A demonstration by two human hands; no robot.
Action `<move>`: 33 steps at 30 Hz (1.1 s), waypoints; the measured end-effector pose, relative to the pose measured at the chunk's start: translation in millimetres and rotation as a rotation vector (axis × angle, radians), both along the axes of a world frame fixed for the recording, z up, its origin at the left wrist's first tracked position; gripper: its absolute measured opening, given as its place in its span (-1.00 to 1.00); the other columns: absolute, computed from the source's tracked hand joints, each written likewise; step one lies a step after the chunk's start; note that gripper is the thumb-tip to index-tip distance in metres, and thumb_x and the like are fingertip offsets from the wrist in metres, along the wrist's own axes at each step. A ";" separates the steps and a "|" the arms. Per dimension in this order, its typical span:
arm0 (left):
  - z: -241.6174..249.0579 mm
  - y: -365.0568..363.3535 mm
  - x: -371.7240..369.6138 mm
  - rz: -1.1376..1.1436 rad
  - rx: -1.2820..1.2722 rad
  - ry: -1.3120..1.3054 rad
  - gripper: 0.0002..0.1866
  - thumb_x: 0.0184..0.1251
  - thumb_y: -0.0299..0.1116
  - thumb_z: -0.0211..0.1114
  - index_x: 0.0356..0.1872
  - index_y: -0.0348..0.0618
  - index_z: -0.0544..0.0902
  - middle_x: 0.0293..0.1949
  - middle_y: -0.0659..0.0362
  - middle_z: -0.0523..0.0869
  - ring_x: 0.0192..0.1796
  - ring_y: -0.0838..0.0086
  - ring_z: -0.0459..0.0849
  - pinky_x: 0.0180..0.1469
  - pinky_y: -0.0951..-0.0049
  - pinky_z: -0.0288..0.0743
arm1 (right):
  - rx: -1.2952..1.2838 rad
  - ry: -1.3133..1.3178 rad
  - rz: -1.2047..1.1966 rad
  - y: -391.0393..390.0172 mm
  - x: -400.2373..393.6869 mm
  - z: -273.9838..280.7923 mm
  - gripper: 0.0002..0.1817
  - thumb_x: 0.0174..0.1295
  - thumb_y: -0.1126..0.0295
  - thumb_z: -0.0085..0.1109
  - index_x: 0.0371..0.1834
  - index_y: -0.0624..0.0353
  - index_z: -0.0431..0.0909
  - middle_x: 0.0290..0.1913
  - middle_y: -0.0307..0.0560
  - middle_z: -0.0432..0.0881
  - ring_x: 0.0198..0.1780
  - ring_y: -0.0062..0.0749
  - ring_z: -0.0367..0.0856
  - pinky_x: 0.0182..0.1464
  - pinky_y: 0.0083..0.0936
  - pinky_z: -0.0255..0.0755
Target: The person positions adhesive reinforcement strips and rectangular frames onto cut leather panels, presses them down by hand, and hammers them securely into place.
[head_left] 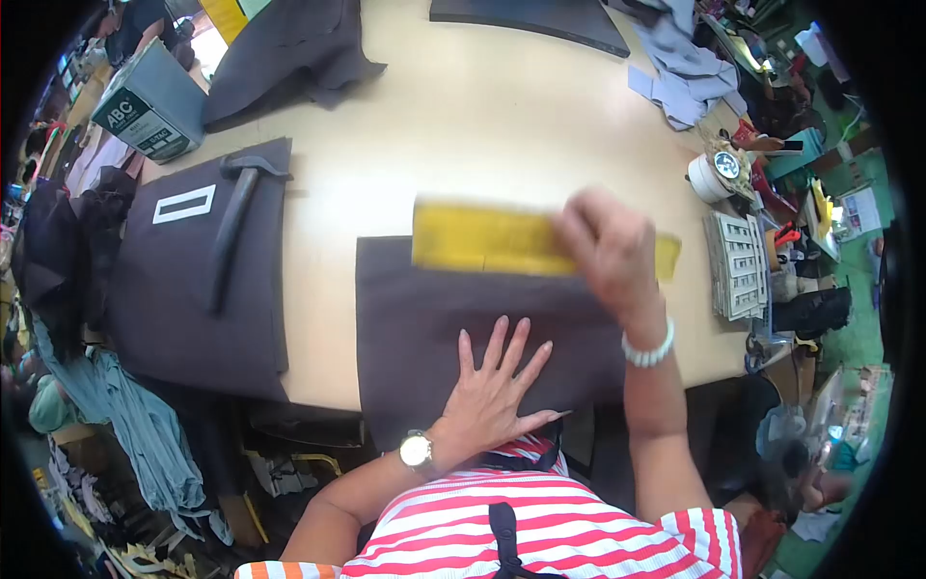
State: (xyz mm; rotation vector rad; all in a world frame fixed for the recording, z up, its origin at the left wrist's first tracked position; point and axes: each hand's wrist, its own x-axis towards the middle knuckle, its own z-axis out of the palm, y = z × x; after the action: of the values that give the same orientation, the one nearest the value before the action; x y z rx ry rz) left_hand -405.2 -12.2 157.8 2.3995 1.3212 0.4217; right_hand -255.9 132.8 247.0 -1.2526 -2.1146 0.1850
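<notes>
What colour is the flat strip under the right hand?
Yellow: the strip lies on dark fabric beneath the right hand, seen in the head view, slightly blurred.

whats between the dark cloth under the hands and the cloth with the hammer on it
In the head view, only a bare strip of table lies between the dark cloth and the hammer cloth.

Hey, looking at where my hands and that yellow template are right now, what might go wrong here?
The yellow template is blurred with motion under your right hand, so it may land crooked on the dark fabric piece. Only your left hand pins that fabric flat, and its near edge hangs off the table, so it could creep toward you. The hammer on the neighbouring fabric stack might get knocked.
</notes>
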 end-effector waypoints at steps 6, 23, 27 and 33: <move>2.0 -1.3 -4.7 0.049 0.007 -0.141 -0.26 0.20 0.14 0.23 0.28 -0.18 0.42 0.37 -0.13 0.26 0.43 0.00 0.16 0.32 -0.32 -0.03 | 0.048 0.172 -0.244 -50.6 9.2 -54.5 -0.79 0.18 0.40 0.26 -0.21 0.30 0.55 -0.22 0.05 0.58 -0.18 -0.10 0.58 -0.13 -0.34 0.45; 9.3 29.0 -78.4 0.498 0.178 -0.170 -0.52 0.12 -0.47 0.36 0.12 -0.27 0.52 0.08 -0.13 0.53 0.16 0.00 0.47 0.24 0.12 0.30 | -0.187 0.315 -0.649 -92.0 53.6 -84.8 -0.57 0.11 0.64 0.00 0.12 0.35 0.45 -0.04 0.08 0.60 0.06 -0.08 0.54 0.19 -0.29 0.37; 10.7 51.1 -76.0 0.479 0.179 -0.224 -0.55 0.19 -0.49 0.32 0.14 -0.26 0.52 0.20 -0.15 0.48 0.26 -0.01 0.43 0.29 0.17 0.30 | -0.255 0.568 -0.601 -80.0 61.6 -87.1 -0.60 0.11 0.64 0.00 0.08 0.36 0.48 -0.04 0.08 0.63 0.11 -0.11 0.53 0.22 -0.33 0.36; -1.3 46.6 -76.4 0.470 0.126 -0.061 -0.45 0.30 -0.38 0.24 0.31 -0.22 0.37 0.37 -0.14 0.28 0.43 -0.03 0.19 0.42 0.07 0.06 | -0.190 0.341 -0.623 -78.9 62.9 -90.1 -0.62 0.07 0.64 0.05 0.00 0.24 0.58 0.03 0.02 0.62 0.21 -0.06 0.47 0.28 -0.27 0.31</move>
State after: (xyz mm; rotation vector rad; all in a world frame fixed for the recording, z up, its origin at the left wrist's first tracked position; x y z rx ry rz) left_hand -481.7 34.4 156.5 2.1328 1.8804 0.7159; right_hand -193.1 54.0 156.9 -1.7852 -1.3710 0.3001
